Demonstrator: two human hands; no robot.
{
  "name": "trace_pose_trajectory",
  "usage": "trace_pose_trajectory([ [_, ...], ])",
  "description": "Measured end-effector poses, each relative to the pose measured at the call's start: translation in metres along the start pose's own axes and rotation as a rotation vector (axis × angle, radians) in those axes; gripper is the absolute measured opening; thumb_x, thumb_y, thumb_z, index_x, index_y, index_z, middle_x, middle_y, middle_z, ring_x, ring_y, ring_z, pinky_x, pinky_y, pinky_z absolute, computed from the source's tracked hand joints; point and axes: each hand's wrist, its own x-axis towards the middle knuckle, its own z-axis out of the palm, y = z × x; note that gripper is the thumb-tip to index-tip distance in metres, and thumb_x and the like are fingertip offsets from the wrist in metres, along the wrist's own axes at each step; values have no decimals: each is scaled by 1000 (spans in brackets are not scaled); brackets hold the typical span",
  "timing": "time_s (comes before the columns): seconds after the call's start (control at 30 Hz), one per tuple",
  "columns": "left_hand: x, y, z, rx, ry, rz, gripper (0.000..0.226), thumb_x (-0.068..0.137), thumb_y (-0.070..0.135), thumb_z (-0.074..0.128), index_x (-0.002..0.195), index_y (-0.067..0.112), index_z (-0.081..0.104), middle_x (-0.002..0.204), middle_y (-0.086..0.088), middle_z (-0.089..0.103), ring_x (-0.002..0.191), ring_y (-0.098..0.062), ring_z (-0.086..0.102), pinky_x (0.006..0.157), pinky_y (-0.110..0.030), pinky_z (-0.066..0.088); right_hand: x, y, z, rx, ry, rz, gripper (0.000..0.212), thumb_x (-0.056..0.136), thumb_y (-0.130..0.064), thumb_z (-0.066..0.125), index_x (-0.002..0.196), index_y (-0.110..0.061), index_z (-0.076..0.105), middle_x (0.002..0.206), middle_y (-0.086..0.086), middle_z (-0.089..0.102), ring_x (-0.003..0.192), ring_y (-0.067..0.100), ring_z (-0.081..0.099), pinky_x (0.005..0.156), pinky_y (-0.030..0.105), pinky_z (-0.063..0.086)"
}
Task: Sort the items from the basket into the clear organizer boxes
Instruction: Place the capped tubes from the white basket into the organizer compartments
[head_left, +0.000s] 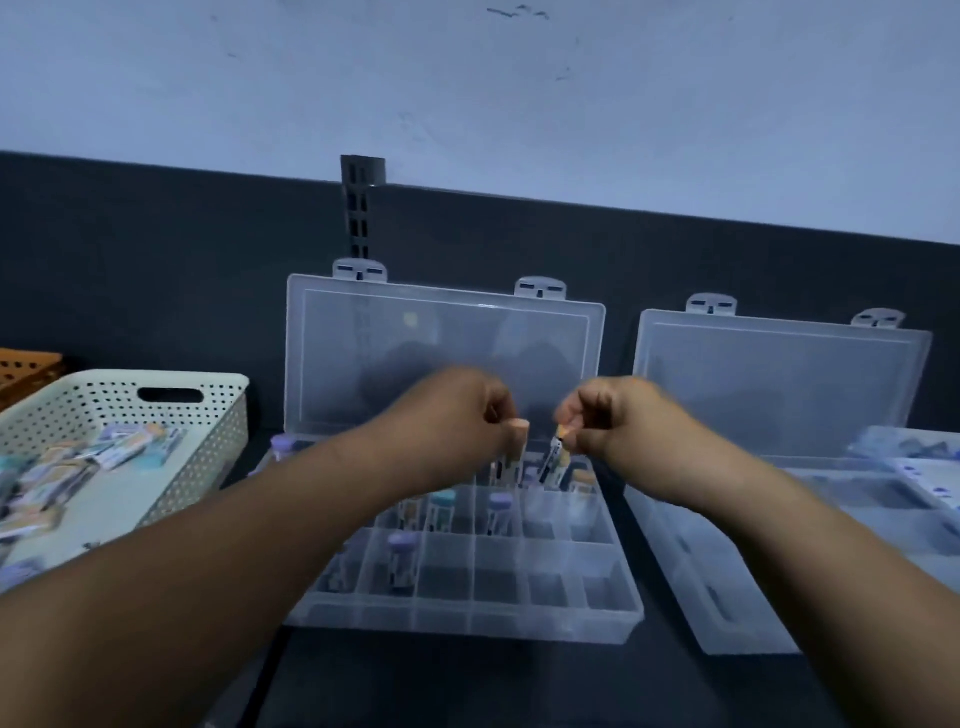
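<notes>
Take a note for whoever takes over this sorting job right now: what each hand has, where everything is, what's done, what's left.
Left hand: pinching an orange-capped tube.
Right hand: pinching a second tube.
Both are over the back row of the centre organizer box.
Done: several standing tubes are in its compartments; the right organizer box holds a few things, too blurred to name.
Left: place these two, then the loose items in the basket.

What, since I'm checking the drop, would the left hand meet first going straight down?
Probably the back row of the clear plastic compartment organizer box, where the peach-capped tube in the left hand points; depth is unclear.
</notes>
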Motion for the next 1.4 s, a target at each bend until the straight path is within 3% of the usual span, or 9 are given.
trace_pose_trajectory([
  [0.2,9,19,28,202,-15,49,18,87,31,65,70,27,59,67,8,57,66,-9,54,57,-25,37,-7,27,-4,-201,-18,-67,9,87,-18,66,78,-20,64,78,-2,65,75,15,60,70,29,50],
  [0.37,17,22,49,308,-69,24,9,88,29,62,79,26,63,82,5,63,79,-15,58,69,-30,47,-8,40,-5,-277,-69,-60,18,88,-17,62,76,-29,59,84,-3,63,80,14,58,72,28,49],
  [0.47,19,18,57,329,-104,-23,6,87,28,64,86,24,67,87,2,65,81,-16,61,71,-31,50,-9,42,3,-327,-120,-34,11,89,-17,59,85,-23,66,91,-2,64,85,16,60,76,32,53],
  [0.6,20,10,66,344,-118,-72,11,89,32,62,88,25,71,85,2,65,74,-15,60,64,-27,43,-9,44,9,-334,-161,-1,12,91,-18,59,96,-23,68,100,-4,64,93,16,61,84,33,53],
  [0.7,20,6,70,368,-120,-100,14,87,30,63,90,23,74,86,0,68,72,-17,61,68,-29,49,-7,49,14,-363,-191,6,12,91,-17,59,96,-22,68,101,-3,65,93,15,60,83,31,52],
  [1.0,16,3,71,410,-75,-73,22,86,32,65,106,27,71,104,2,66,96,-20,62,76,-30,45,-9,49,12,-390,-186,11,27,87,-26,65,115,-26,63,111,-6,61,100,14,58,86,30,50],
  [1.1,13,7,63,398,-67,-33,31,83,35,69,113,26,68,109,1,65,95,-19,60,80,-30,49,-7,35,5,-405,-158,-37,31,88,-24,64,119,-24,62,115,-4,61,104,16,58,90,33,50],
  [1.27,-3,6,14,371,47,-27,34,82,39,69,114,28,65,86,9,51,83,-12,49,71,-24,36,1,-9,8,-368,-83,-212,21,86,-28,67,106,-22,64,102,-5,63,94,16,59,85,35,50],
  [1.4,-26,-18,-43,290,142,-133,27,82,39,71,106,28,66,79,12,57,72,-9,56,63,-23,40,10,-58,29,-334,-148,-291,21,88,-31,65,108,-23,64,100,-3,63,91,15,58,83,36,51],
])
